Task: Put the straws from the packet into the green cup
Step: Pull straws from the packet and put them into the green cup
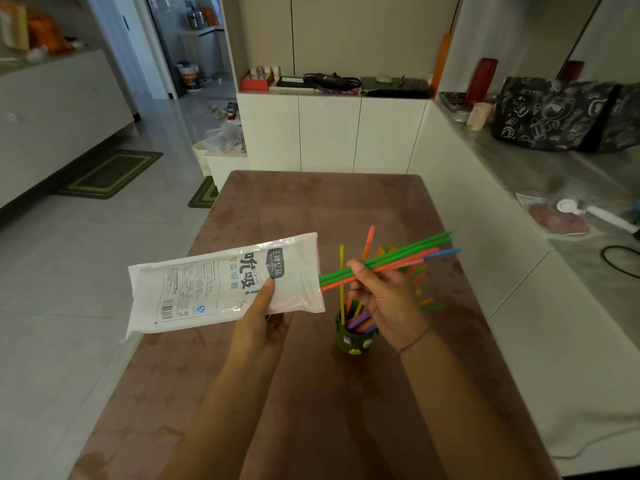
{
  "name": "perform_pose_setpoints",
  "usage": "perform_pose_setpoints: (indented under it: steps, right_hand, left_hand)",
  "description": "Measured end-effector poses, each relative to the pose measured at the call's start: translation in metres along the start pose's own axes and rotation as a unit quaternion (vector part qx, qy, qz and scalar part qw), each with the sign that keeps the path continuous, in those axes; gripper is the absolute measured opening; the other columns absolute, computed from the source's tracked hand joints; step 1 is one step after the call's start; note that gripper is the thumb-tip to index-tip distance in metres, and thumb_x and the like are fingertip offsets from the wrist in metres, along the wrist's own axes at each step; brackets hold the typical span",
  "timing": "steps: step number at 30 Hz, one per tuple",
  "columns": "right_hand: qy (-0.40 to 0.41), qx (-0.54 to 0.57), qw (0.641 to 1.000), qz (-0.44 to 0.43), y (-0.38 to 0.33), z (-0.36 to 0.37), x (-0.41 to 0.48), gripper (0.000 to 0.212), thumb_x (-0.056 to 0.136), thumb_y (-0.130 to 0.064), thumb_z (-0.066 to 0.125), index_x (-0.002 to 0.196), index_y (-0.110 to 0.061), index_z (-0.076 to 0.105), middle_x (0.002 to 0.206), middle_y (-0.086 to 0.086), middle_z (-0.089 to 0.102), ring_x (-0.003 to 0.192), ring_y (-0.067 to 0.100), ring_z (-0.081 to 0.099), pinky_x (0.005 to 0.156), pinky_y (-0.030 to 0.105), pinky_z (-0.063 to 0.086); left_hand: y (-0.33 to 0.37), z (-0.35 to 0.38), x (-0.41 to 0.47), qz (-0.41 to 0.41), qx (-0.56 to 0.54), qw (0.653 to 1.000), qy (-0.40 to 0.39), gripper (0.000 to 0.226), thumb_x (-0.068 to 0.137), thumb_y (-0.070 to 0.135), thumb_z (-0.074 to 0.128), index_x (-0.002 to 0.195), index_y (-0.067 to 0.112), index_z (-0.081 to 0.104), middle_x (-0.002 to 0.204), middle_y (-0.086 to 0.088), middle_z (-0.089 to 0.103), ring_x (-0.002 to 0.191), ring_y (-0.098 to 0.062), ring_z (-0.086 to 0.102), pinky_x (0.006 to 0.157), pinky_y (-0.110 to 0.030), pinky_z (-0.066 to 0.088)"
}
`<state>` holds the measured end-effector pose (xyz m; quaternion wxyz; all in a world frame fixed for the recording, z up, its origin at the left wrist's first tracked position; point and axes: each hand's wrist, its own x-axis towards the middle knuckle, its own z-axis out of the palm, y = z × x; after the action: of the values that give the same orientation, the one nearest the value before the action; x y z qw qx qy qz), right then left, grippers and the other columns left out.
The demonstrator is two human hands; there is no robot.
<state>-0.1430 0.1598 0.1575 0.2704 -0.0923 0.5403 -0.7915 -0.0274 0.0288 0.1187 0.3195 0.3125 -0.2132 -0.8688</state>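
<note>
My left hand (261,318) holds a white plastic straw packet (221,285) above the table, its open end pointing right. My right hand (384,299) is shut on a bundle of green, orange and blue straws (405,256) that lies nearly level just outside the packet's mouth. Below my right hand stands the small green cup (351,336) with stickers on it. Several coloured straws (342,282) stand in the cup and fan out to the right, partly hidden behind my hand.
The cup stands on a brown table (311,209). White cabinets (332,133) with clutter on top are behind it. A grey counter (571,188) with a black patterned bag (561,112) runs along the right. Tiled floor lies to the left.
</note>
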Motion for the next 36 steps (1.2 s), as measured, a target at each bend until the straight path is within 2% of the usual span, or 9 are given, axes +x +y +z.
perform_pose_setpoints:
  steps: [7,9,12,14,18,22,28,31,36]
  right_hand:
    - [0.084,-0.099,0.988,-0.085,-0.034,-0.043,0.013,0.009,0.086,-0.004,0.060,0.079,-0.005,0.065,0.044,-0.004,0.061,0.044,0.003,0.059,0.047,0.015,0.052]
    - [0.117,-0.198,0.967,-0.113,-0.038,-0.055,0.016,0.006,0.085,-0.005,0.062,0.081,-0.003,0.066,0.043,-0.003,0.062,0.042,0.004,0.060,0.045,0.016,0.052]
    - [0.136,-0.376,0.908,-0.124,-0.032,-0.061,0.024,0.013,0.083,-0.012,0.065,0.080,0.001,0.067,0.053,0.005,0.064,0.040,0.006,0.061,0.044,0.018,0.051]
    - [0.128,-0.433,0.885,-0.112,-0.024,-0.058,0.030,0.018,0.083,-0.013,0.065,0.081,0.005,0.067,0.063,0.016,0.067,0.046,0.016,0.063,0.053,0.028,0.056]
    - [0.104,-0.486,0.861,-0.107,-0.015,-0.052,0.037,0.020,0.080,-0.013,0.068,0.085,0.006,0.068,0.079,0.025,0.070,0.072,0.036,0.068,0.073,0.048,0.056]
    - [0.109,-0.514,0.843,-0.110,-0.021,-0.055,0.038,0.022,0.075,-0.016,0.073,0.083,0.004,0.067,0.083,0.022,0.069,0.080,0.034,0.066,0.071,0.036,0.051]
    - [0.138,-0.446,0.866,-0.181,-0.040,-0.055,0.035,0.010,0.074,-0.015,0.073,0.084,-0.013,0.070,0.077,0.004,0.065,0.071,0.014,0.058,0.058,0.017,0.039]
    - [0.129,-0.461,0.852,-0.213,-0.044,-0.053,0.035,0.004,0.077,-0.014,0.069,0.078,-0.018,0.069,0.072,-0.001,0.063,0.065,0.009,0.055,0.055,0.008,0.037]
    - [0.098,-0.534,0.816,-0.201,-0.030,-0.047,0.038,0.006,0.077,-0.009,0.067,0.076,-0.005,0.070,0.079,0.010,0.067,0.072,0.020,0.058,0.068,0.026,0.043]
  left_hand:
    - [0.018,-0.028,0.014,0.013,0.007,0.998,0.056,0.027,0.085,0.011,0.069,0.107,0.023,0.060,0.091,0.005,0.076,0.082,-0.009,0.072,0.059,-0.024,0.059]
    - [0.020,-0.033,0.016,0.010,0.000,0.997,0.073,0.028,0.083,0.011,0.071,0.106,0.023,0.059,0.096,0.003,0.074,0.087,-0.012,0.071,0.061,-0.025,0.060]
    - [0.016,-0.035,0.016,0.003,0.002,0.997,0.076,0.028,0.082,0.011,0.072,0.105,0.023,0.059,0.087,0.003,0.077,0.080,-0.011,0.073,0.059,-0.026,0.060]
    - [0.013,-0.034,0.016,0.001,0.004,0.997,0.072,0.027,0.082,0.011,0.072,0.102,0.023,0.058,0.079,0.005,0.077,0.075,-0.011,0.073,0.057,-0.026,0.059]
    - [0.009,-0.033,0.017,0.000,0.014,0.998,0.066,0.027,0.082,0.012,0.072,0.103,0.024,0.059,0.079,0.006,0.077,0.076,-0.010,0.073,0.056,-0.026,0.058]
    - [0.009,-0.036,0.019,0.006,0.017,0.997,0.069,0.027,0.082,0.011,0.072,0.102,0.024,0.059,0.080,0.006,0.077,0.076,-0.011,0.074,0.057,-0.027,0.059]
    - [0.008,-0.034,0.019,0.014,0.014,0.998,0.066,0.031,0.083,0.011,0.071,0.108,0.024,0.059,0.083,0.006,0.076,0.075,-0.010,0.073,0.054,-0.025,0.057]
    - [0.007,-0.031,0.019,0.014,0.013,0.998,0.058,0.032,0.083,0.011,0.071,0.110,0.023,0.059,0.088,0.004,0.076,0.075,-0.010,0.074,0.055,-0.025,0.057]
    - [0.004,-0.026,0.018,0.015,0.018,0.999,0.048,0.033,0.084,0.010,0.070,0.112,0.024,0.058,0.093,0.003,0.075,0.075,-0.011,0.074,0.056,-0.026,0.058]
